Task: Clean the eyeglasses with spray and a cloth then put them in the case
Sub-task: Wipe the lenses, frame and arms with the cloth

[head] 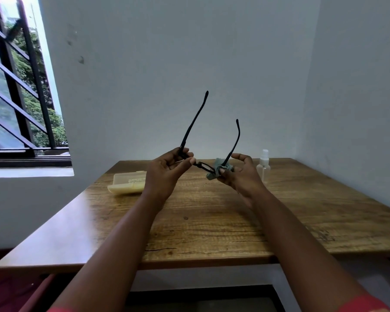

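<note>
Head view: left hand (167, 170) pinches the black-framed eyeglasses (203, 166) at one hinge, held above the wooden bench (212, 217). Right hand (236, 174) rubs the grey-green cloth (218, 171) on a lens, probably the far one. Risks: hinge twist, temples snagging, drop short of the cream plastic case (127, 183).

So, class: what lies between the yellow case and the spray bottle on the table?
In the head view, between case and spray bottle, both hands hold up the eyeglasses; the right hand holds the cloth.
</note>
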